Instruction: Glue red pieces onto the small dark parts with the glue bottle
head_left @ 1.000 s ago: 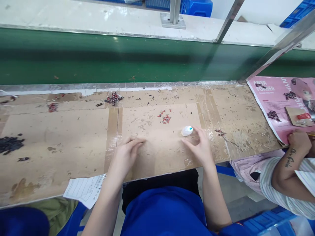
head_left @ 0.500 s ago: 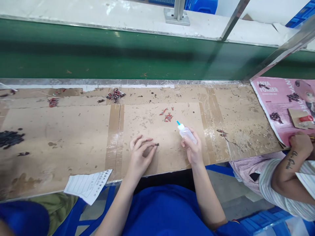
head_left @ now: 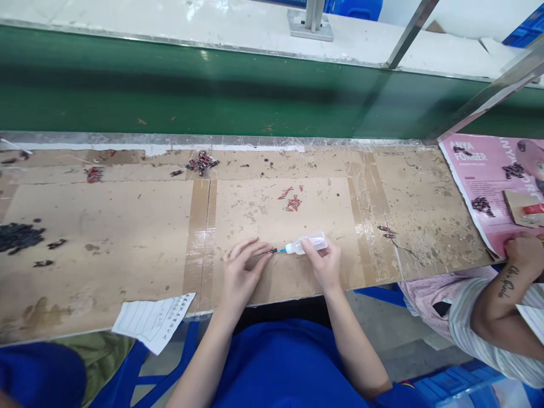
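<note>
Between the thumb and fingertips of my left hand (head_left: 244, 269) is a small dark part (head_left: 274, 250), pinched just above the cardboard. My right hand (head_left: 325, 262) grips a clear squeeze bottle (head_left: 312, 242) lying nearly level. Its blue nozzle tip (head_left: 282, 250) points left and is at the dark part; whether they touch I cannot tell. Beyond my hands lies a small group of red parts (head_left: 293, 203) with metal ends. Farther back and left sits a pile of dark and red parts (head_left: 203, 163).
Cardboard (head_left: 140, 238) covers the bench. At far left is a heap of black pieces (head_left: 19, 237). A paper slip (head_left: 153, 322) hangs over the front edge. To the right, a co-worker's forearm (head_left: 495, 300) rests near a pink poster (head_left: 480, 175). A green panel (head_left: 191, 90) runs along the back.
My right hand has tipped the bottle from upright-slanted to nearly level and brought its nozzle down left to the small part. My left hand has stayed in place. Another dark piece appears at far left.
</note>
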{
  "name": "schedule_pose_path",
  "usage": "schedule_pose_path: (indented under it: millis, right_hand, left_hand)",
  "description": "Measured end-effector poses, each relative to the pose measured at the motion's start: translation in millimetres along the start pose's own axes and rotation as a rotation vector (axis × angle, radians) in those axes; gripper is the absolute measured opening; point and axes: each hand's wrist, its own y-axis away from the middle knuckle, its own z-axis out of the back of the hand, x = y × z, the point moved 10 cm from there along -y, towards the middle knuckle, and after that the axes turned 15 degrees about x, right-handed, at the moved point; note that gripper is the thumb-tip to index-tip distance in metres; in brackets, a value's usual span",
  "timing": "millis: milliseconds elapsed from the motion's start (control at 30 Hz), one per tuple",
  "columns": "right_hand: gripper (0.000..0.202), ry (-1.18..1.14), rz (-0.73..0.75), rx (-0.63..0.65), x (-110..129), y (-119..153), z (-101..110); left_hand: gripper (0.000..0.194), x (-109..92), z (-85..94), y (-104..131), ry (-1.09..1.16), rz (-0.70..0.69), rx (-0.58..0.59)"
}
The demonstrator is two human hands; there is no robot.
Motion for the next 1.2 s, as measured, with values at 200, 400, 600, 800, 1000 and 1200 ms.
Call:
schedule_pose_path:
  millis: [200, 400, 600, 800, 1000, 1200]
  right_hand:
    - [0.019, 0.070, -0.017, 0.008, -2.0, 0.6, -0.2]
    - [0.021, 0.109, -0.028, 0.022, -5.2, 0.2, -1.3]
    - [0.024, 0.143, -0.035, 0.041, -7.2, 0.2, -3.9]
    - [0.023, 0.140, -0.042, 0.033, -7.2, 1.3, -3.9]
    - [0.024, 0.135, -0.044, 0.003, -6.1, 1.8, -1.1]
    - [0.024, 0.119, -0.039, 0.014, -5.8, 1.3, -1.7]
  left_hand:
    - [0.011, -1.1, 1.7, 0.6, -0.004, -0.012, -0.021]
    - [0.012, 0.0, 0.8, 1.1, -0.015, 0.007, -0.001]
    - [0.013, -1.4, 1.4, 1.2, -0.016, 0.012, 0.006]
    - [0.012, -3.7, 2.3, 0.9, -0.026, 0.002, 0.006]
    - [0.012, -3.6, 1.8, 1.0, -0.014, 0.008, 0.010]
    - [0.012, -4.7, 2.9, 0.6, -0.015, -0.004, -0.003]
